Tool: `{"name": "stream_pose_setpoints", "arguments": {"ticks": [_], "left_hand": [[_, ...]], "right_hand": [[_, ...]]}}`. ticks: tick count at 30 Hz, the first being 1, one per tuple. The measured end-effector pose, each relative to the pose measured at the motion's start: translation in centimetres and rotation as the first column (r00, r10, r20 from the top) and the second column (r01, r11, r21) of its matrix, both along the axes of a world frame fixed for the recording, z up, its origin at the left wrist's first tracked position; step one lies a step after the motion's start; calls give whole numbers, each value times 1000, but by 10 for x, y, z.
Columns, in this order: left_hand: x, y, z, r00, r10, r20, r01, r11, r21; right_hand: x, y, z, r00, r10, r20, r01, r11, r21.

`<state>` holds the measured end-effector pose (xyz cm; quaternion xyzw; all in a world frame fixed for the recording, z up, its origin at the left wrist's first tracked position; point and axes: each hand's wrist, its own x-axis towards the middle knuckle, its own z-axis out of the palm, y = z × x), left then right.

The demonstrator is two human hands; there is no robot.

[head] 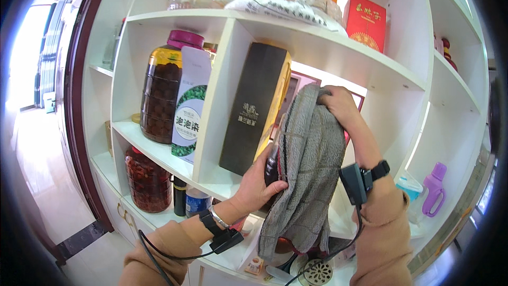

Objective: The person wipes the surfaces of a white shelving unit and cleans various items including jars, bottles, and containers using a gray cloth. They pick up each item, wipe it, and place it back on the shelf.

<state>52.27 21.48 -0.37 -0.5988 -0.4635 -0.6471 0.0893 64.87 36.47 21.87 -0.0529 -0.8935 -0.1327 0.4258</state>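
Observation:
A grey checked towel (313, 143) hangs draped over a large dark container (272, 167), which shows only as a ribbed strip at its left edge. My left hand (254, 182) grips this container from the left, its thumb against the towel's edge. Up at the top of the cloth, my right hand (341, 103) clutches a fold of it. The towel hides most of the container, including its mouth. Left of it, a tall black and yellow box (254, 107) leans in the middle compartment.
White shelving (214, 103) surrounds my hands. A purple-lidded jar (160, 91) and a printed packet (190, 103) share the left compartment. Below stands a jar of red contents (147, 182). A purple bottle (434, 190) stands at right; above are a red box (365, 22) and plastic bags (289, 4).

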Motion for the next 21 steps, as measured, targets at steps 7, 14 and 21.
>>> {"name": "stream_pose_setpoints", "arguments": {"ticks": [7, 14, 21], "left_hand": [[-1, 0, -3, 999, -46, 10, 45, 999, 7], [0, 2, -2, 993, -96, 62, 97, 995, -13], [4, -3, -1, 998, -46, 45, 48, 998, -29]], "right_hand": [[13, -29, -36, 956, 139, -258, -217, 928, -303], [23, -46, -18, 985, -12, 170, 57, 964, -260], [3, -36, 1, 954, 214, 210, 27, 636, -771]]}}
